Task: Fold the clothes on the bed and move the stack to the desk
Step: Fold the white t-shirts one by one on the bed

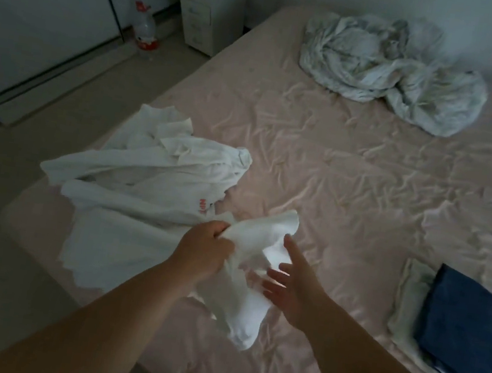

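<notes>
My left hand (202, 251) is shut on a small white garment (245, 306) and holds it a little above the pink bed sheet (349, 182); its lower end hangs down. My right hand (291, 282) is open beside that cloth, fingers spread, touching or nearly touching its right side. A larger white shirt with an orange print (144, 178) lies spread and rumpled on the bed's left corner. At the right edge of the bed sits a stack with a folded blue garment (467, 331) on top of pale folded cloth (408, 301).
A crumpled pale blanket (390, 70) lies at the far end of the bed. On the floor to the left stand a plastic bottle with a red label (145, 28), a white drawer unit (207, 0) and white cabinet doors (42, 9).
</notes>
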